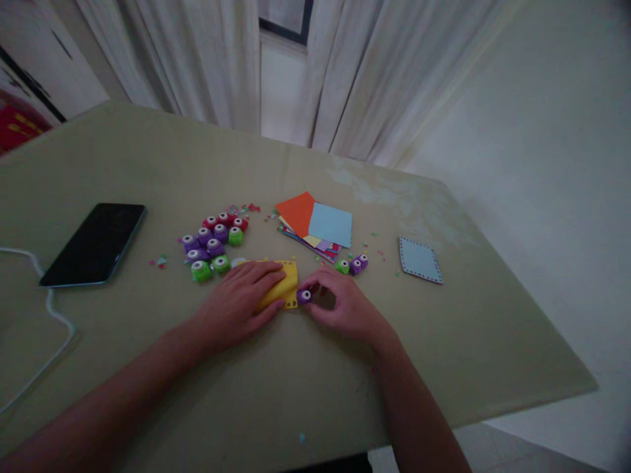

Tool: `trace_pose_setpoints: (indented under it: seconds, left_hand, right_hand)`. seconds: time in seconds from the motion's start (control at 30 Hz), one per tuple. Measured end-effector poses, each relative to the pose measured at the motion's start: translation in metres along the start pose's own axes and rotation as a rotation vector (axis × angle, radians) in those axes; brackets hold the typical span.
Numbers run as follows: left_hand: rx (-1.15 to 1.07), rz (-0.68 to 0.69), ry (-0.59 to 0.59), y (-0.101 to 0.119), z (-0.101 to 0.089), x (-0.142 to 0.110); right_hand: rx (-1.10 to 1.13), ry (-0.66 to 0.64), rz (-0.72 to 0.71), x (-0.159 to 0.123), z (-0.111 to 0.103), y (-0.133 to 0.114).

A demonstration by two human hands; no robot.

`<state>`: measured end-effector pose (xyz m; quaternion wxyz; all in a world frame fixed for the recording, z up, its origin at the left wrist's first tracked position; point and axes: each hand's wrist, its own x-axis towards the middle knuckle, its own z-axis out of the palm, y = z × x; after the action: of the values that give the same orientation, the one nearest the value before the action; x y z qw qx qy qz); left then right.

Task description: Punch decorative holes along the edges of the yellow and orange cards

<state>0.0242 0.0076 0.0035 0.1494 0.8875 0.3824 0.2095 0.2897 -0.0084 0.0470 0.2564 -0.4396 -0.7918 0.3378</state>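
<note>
Under my left hand (246, 293) lies a yellow paper card (290, 282), pressed flat to the table with fingers stretched over it. Small punched shapes show along the card's upper and lower edges. My right hand (342, 302) pinches a purple craft punch (305, 296) between thumb and fingers, right at the card's right edge. Whether the paper sits inside the punch's slot I cannot tell. Just behind my right hand are a green punch (342, 266) and purple punches (359, 264).
Several red, purple and green punches (215, 247) cluster left of centre. Coloured paper sheets (331, 225) are stacked behind the hands. A light blue card (420, 259) with a punched border lies to the right. A black tablet (96, 244) with a white cable (62, 320) lies left. Paper bits are scattered about.
</note>
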Motion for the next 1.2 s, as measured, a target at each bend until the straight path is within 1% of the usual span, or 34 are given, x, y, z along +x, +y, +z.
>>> trace_pose_setpoints:
  seconds: [0.17, 0.4, 0.53, 0.8, 0.97, 1.2]
  left_hand:
    - [0.001, 0.011, -0.001, 0.0001, -0.0017, 0.0]
    - [-0.01, 0.005, -0.001, 0.0006, -0.0023, -0.0001]
    - [0.0, 0.001, -0.003, 0.0017, -0.0029, 0.0003]
    - [0.099, 0.005, -0.049, -0.0024, -0.0012, -0.0031]
    - [0.106, -0.014, -0.07, -0.0028, 0.0005, -0.0031]
    - [0.097, -0.027, -0.083, -0.0019, 0.0004, -0.0023]
  right_hand:
    - [-0.001, -0.022, -0.03, 0.0011, -0.0016, -0.0011]
    - [-0.053, -0.022, 0.018, 0.0021, 0.0029, -0.0007]
    - [-0.047, -0.029, 0.014, 0.0032, 0.0054, 0.0001]
    - [-0.03, -0.031, 0.004, 0.0031, 0.0041, -0.0001]
    - [-0.021, -0.044, 0.027, 0.0021, 0.0046, 0.0008]
    - [0.011, -0.048, 0.02, 0.0017, 0.0051, 0.0022]
